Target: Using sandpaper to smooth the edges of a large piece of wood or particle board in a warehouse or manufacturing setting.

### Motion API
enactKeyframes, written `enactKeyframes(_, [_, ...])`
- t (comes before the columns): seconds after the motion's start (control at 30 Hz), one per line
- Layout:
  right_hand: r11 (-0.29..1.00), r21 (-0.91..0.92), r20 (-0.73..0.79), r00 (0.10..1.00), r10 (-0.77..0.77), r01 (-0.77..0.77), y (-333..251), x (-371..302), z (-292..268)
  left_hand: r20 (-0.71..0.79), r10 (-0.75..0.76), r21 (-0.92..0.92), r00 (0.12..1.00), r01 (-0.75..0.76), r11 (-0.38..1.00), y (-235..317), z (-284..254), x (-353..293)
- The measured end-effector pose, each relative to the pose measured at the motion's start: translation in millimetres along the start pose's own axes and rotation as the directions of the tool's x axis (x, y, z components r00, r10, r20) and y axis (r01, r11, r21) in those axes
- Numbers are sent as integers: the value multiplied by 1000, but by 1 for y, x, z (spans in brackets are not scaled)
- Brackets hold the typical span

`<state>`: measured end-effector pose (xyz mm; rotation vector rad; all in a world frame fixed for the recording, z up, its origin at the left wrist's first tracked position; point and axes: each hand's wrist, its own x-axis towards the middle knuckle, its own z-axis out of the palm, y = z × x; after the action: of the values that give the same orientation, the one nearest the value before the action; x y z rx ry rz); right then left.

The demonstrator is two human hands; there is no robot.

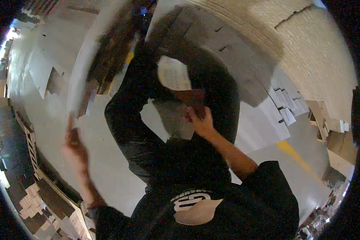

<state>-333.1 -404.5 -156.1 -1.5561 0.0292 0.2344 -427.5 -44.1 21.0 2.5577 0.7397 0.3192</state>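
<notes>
My right hand (202,122) is between my bent knees, its fingers closed on a dark reddish-brown flat piece (194,97). Its exact kind is too dark to make out. Just beyond that piece, and seeming to meet it, is a white sheet (174,74) with print on it. Out to the left, my left hand (75,150) is smeared by motion, one finger pointing away from me. A pale blurred strip (82,76) runs up from near that fingertip; whether the hand grips it cannot be told.
Dark brown stacked boards (108,64) stand beyond my left knee. Grey flat sheets (244,76) lie ahead to the right, near a large tan slab (308,44). Pale strips (286,104) are piled right. A yellow line (298,158) marks the floor. Cartons (32,200) crowd the lower left.
</notes>
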Motion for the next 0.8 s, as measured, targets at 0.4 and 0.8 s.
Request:
enactKeyframes(0.4, [992, 86, 99, 990, -99, 90, -20, -68, -117, -530, -290, -574, 797, -85, 814, 16, -277, -39])
enactKeyframes(0.8, [943, -16, -426, 851, -307, 332, -95, -85, -184, -501, 595, 17, 628, -680, 733, -37, -146, -16])
